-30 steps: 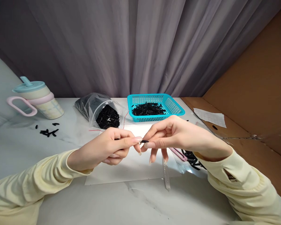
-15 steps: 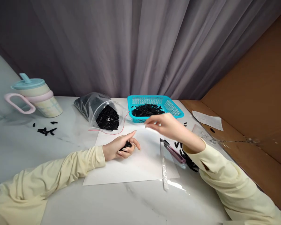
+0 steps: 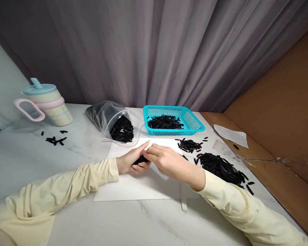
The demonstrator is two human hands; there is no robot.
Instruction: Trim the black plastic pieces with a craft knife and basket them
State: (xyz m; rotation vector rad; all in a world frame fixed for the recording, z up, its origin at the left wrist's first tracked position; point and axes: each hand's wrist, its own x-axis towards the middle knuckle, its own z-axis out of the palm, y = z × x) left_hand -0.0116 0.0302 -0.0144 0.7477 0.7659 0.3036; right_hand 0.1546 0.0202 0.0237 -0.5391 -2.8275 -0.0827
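My left hand [image 3: 135, 160] is curled around a bunch of small black elongated pieces [image 3: 140, 159], above a white sheet of paper [image 3: 118, 188]. My right hand [image 3: 164, 160] meets it from the right, its fingers pinched together at the top of the bunch. Whatever lies between those fingertips is hidden. Beyond the hands, a clear zip bag [image 3: 106, 119] lies on its side with its mouth towards me, full of similar black pieces [image 3: 122, 130]. A turquoise basket [image 3: 174, 132] behind the paper holds more of them.
Loose black pieces lie in a small heap [image 3: 190, 145] and a larger pile [image 3: 220, 169] at right. Several sit near a lidded mug [image 3: 56, 109] at left. A whitish strip [image 3: 183, 201] crosses the paper's front edge. Cardboard [image 3: 277, 119] walls the right side; a curtain [image 3: 118, 51] hangs behind.
My right hand has come down and left from in front of the basket to the bunch in my left hand. The pink-handled cutter is now covered by my right arm. The view has shifted slightly.
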